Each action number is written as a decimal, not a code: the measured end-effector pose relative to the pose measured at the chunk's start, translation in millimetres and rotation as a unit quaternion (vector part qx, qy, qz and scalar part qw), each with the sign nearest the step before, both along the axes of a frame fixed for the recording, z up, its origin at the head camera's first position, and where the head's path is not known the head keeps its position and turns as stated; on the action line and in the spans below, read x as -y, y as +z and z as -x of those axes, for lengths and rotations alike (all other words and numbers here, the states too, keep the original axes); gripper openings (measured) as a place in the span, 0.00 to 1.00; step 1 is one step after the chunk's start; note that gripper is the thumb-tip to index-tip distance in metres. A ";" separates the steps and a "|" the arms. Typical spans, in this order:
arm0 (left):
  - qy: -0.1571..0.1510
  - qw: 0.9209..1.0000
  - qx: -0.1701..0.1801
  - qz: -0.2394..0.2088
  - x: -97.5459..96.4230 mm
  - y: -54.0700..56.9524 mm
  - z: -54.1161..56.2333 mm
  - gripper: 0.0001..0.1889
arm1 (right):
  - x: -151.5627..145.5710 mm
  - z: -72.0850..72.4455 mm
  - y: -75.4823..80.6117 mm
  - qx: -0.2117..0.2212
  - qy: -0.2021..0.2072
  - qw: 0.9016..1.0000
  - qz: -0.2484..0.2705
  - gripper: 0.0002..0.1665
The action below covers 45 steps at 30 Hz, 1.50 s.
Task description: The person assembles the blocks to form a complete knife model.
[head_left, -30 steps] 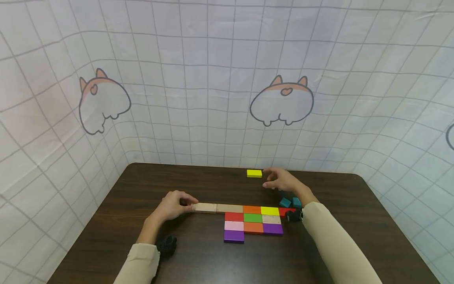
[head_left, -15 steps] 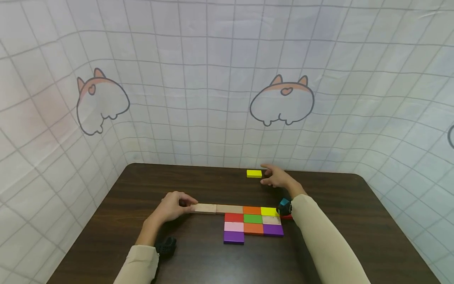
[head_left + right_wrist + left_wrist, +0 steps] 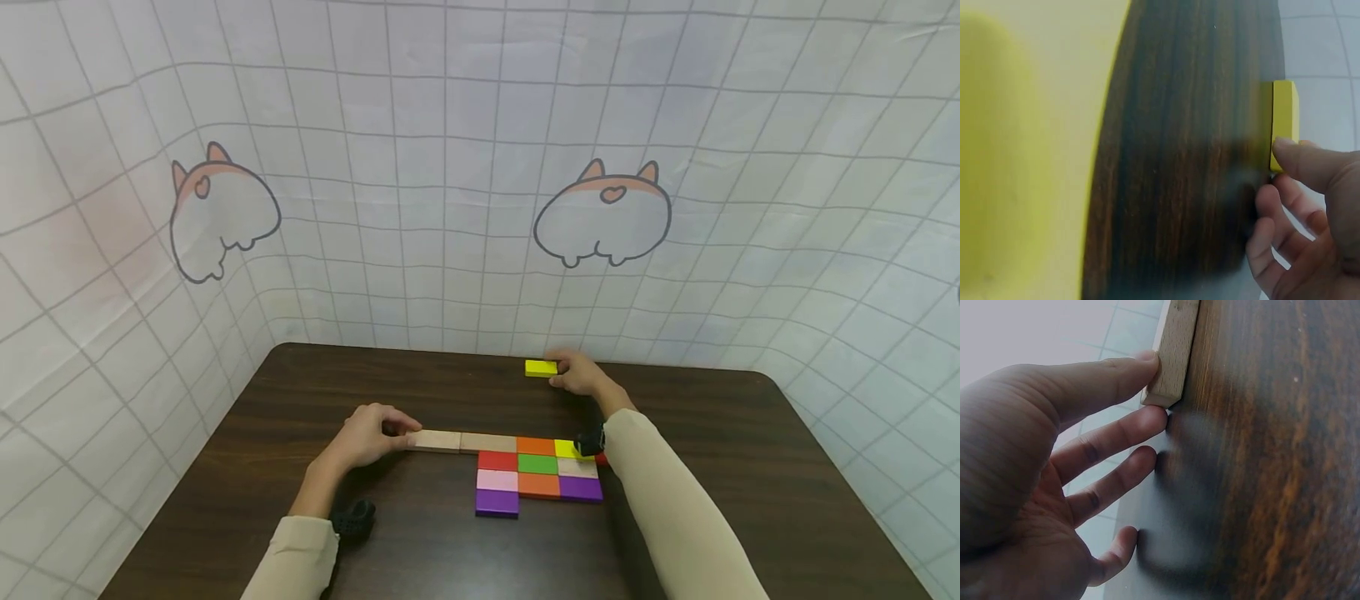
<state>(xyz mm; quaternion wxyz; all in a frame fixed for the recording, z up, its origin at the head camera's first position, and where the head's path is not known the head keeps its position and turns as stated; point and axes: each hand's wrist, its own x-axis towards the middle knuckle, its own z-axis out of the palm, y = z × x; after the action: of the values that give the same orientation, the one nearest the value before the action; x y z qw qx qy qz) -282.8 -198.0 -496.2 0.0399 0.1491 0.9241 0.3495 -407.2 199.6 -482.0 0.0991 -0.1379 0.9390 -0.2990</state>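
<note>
At the far edge of the table, my right hand (image 3: 581, 373) pinches the right end of a yellow wooden block (image 3: 540, 368). In the right wrist view the thumb lies on the near long side of that yellow block (image 3: 1282, 115), with the other fingers curled below and behind it. My left hand (image 3: 367, 436) holds the left end of a plain wooden block (image 3: 435, 441), which starts a row. The left wrist view has the thumb on the side of this plain block (image 3: 1175, 356) and the index fingertip at its end corner.
Another plain block (image 3: 487, 442) continues the row to an orange block (image 3: 536, 447). Below them lie red, green, pink and purple (image 3: 497, 502) blocks, edge to edge. The right forearm crosses over the row's right end. A white gridded curtain (image 3: 420, 208) stands behind the dark table (image 3: 360, 375).
My right hand has moved left to the yellow block and taken hold of its end. The right forearm now covers the teal blocks. My left hand has stayed in place.
</note>
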 end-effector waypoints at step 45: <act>-0.002 1.000 -0.007 0.009 0.5 3.1 -1.8 0.08 | -34.7 -86.1 34.6 -0.082 0.098 0.991 -0.028 0.21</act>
<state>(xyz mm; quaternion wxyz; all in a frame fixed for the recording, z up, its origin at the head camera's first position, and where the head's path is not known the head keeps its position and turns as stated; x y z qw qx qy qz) -281.0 -198.4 -493.0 0.0355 0.1534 0.9272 0.3399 -321.1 234.3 -447.4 0.0546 -0.2501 0.9340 -0.2492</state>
